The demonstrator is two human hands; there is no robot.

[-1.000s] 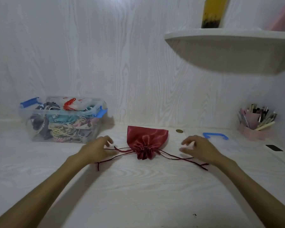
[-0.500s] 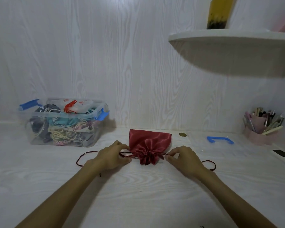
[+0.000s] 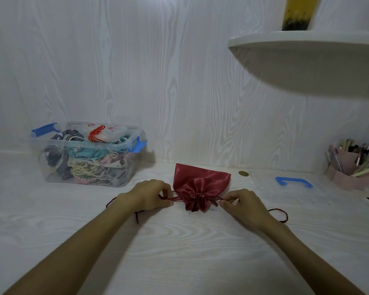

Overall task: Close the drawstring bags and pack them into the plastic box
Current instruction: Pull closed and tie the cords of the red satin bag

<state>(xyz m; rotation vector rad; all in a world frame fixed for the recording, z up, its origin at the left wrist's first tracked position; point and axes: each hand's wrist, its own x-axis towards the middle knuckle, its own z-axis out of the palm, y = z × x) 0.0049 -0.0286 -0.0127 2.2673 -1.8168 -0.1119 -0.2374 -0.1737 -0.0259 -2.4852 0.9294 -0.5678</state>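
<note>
Both hands, left hand (image 3: 150,193) and right hand (image 3: 244,204), pinch my cords (image 3: 175,199); the slippery satin bag (image 3: 200,186) looks light, so I'd lift it by its gathered neck.

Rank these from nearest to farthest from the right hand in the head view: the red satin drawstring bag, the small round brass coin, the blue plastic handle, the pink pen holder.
From the right hand:
1. Red satin drawstring bag, just left of the hand, which pinches its cord.
2. Small round brass coin, behind the hand, near the wall.
3. Blue plastic handle, to the right.
4. Pink pen holder, far right by the wall.
</note>
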